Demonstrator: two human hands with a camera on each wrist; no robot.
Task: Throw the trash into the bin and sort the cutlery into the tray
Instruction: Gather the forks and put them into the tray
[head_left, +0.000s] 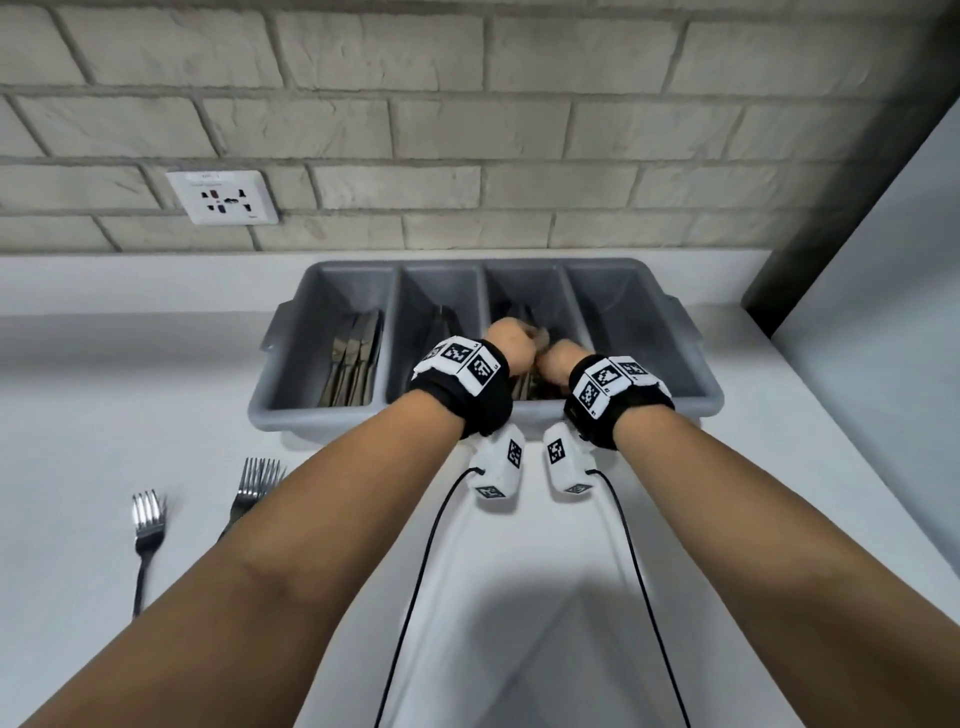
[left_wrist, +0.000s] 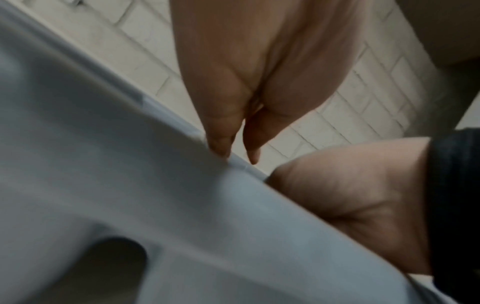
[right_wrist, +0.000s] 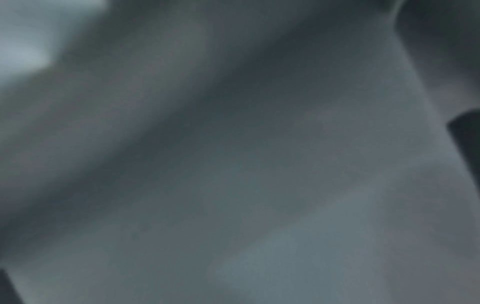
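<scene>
Against a brick wall (head_left: 467, 130), white counter (head_left: 104, 364) bears tray (head_left: 691, 400), 2 forks (head_left: 148, 525).

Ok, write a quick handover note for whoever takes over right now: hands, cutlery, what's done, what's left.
Left hand and right hand: both down in the grey tray's third compartment from the left; whether either has a grip on anything cannot be told.
Done: knives lie in the leftmost compartment, and more cutlery sits in the second and third.
Left: two forks on the counter, left of the tray.
No trash or bin in view.
</scene>
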